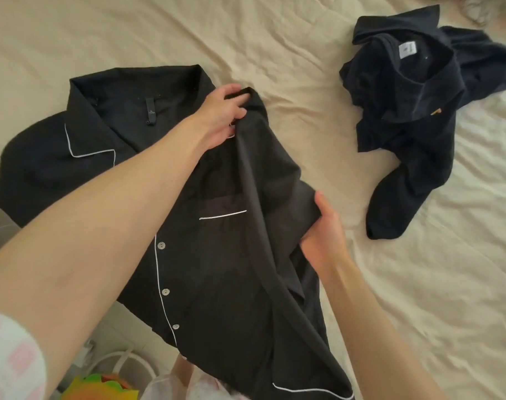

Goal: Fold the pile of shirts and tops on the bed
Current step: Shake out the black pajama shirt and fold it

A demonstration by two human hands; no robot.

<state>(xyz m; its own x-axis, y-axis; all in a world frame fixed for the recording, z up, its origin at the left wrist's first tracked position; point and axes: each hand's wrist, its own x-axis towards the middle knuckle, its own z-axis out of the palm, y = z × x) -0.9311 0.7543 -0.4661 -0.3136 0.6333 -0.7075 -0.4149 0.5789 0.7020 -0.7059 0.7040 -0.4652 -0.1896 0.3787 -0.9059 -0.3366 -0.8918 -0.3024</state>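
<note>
- Black fabric with white piping: the pyjama-style shirt (188, 226) lies front-up on the cream bed sheet (303, 67), collar toward 11 o'clock, hem toward 5 o'clock and hanging over the bed edge.
- My left hand (221, 116) reaches across the shirt to 12 o'clock of its body and pinches the raised shoulder edge, fingers curled over the cloth.
- My right hand (324, 235) grips the same side of the shirt lower down, at 3 o'clock of the chest pocket (223, 223), thumb on top and fingers under the fabric.
- Between both hands, the right-hand side of the shirt stands up in a lifted ridge, partly turned over the front.
- White buttons (165, 292) run along the piped placket at 6 o'clock of my left forearm.
- One navy collared top (413, 116) lies crumpled and unfolded at 2 o'clock, well apart from the black shirt, its neck label facing up.
- Below the bed edge, at 7 o'clock, a white bag (122, 368) with brightly coloured contents sits on the floor.
</note>
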